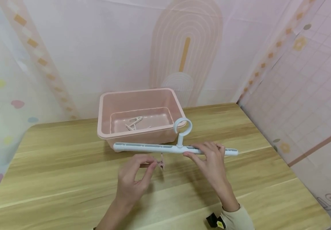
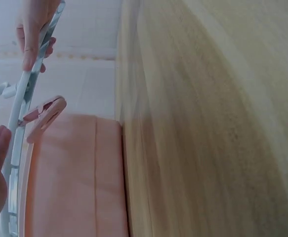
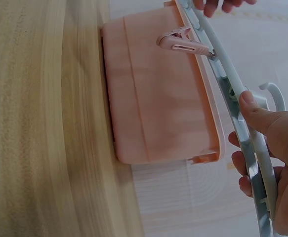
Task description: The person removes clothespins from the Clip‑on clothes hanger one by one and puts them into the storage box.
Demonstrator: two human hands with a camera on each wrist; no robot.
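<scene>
The right hand (image 1: 211, 159) grips the pale blue hanger bar (image 1: 154, 147), fingers curled round it. Left hand (image 1: 134, 179) fingers pinch a pink clip (image 1: 161, 163) hanging beneath the bar, just before the pink bin (image 1: 108, 102) on the desk (image 1: 53, 179).

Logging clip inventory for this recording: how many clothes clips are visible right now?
2, as far as I can tell. One pink clip hangs from the white hanger bar, by the left hand. One pale clip lies inside the pink bin; pieces beside it may be more.
</scene>
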